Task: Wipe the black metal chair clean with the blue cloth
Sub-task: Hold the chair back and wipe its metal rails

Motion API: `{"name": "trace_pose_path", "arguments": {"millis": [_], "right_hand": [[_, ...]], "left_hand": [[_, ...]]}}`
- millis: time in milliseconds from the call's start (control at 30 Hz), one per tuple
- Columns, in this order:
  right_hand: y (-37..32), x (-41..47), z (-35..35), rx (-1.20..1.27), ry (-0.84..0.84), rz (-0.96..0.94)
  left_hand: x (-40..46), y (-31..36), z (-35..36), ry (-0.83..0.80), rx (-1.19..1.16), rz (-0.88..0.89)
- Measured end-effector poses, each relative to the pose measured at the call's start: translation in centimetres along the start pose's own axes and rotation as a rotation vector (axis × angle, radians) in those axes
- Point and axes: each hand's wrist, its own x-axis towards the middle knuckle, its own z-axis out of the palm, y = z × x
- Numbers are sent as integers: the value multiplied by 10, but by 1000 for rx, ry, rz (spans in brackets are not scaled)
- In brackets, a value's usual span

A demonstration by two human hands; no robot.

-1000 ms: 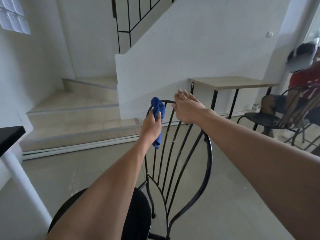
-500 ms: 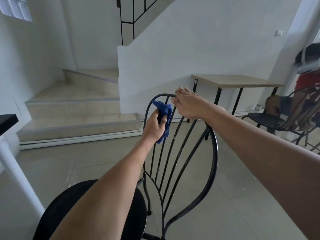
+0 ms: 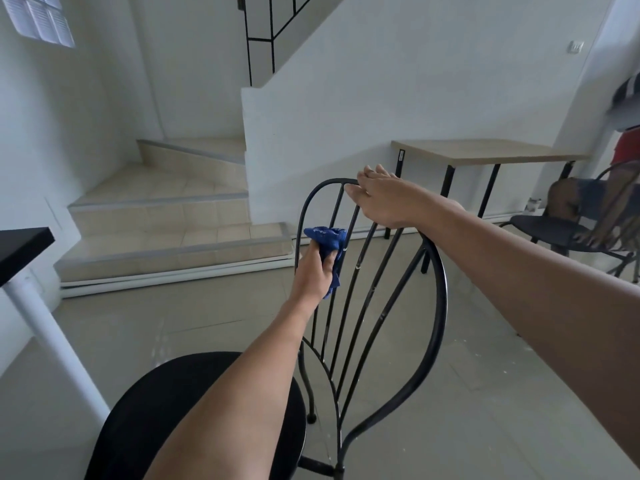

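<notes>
**Wiping the chair's back bars**

My left hand [image 3: 317,270] grips the bunched blue cloth [image 3: 327,242], fingers curled round it, against the left bars of the black metal chair with its curved wire back [image 3: 438,306]. My right hand [image 3: 382,199], fingers relaxed, rests on the top rail, I judge to steady it. The chair stands near, centre; its bars look thin and glossy.

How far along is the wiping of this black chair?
Nothing shows as finished; cleanliness can't be judged from here. In hand: the left hand grips the bunched blue cloth against the left side of the black metal chair backrest, while the right hand rests on its top rail. Seemingly left: the slats, right frame and round seat.
</notes>
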Motion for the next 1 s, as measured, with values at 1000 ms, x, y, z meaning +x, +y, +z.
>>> {"name": "trace_pose_path", "arguments": {"millis": [1000], "right_hand": [[-7,-9,-9,-76,-39,-30]], "left_hand": [[-103,-77,26,-140,131,-465]]}}
